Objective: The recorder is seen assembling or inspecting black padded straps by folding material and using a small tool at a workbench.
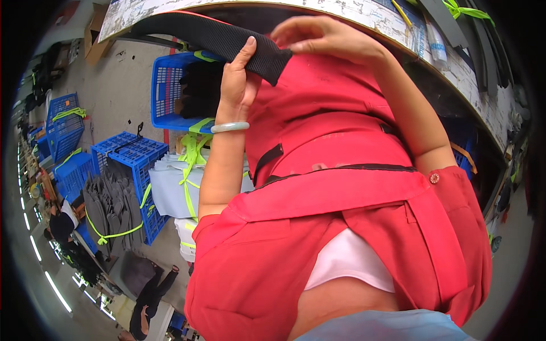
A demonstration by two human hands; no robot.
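Red work-jacket sleeves framed both hands as the left hand pinched a black mesh fabric strip while the right hand gripped its end.

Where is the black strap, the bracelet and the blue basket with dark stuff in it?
black strap (227, 38), head view, on its mesh middle.
bracelet (230, 127), head view, on the pale band at the left wrist.
blue basket (165, 91), head view, on its left wall.

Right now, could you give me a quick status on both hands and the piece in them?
Left hand grips black mesh strip. Right hand pinches its end over red garment. Blue crate beside; nothing obstructing.
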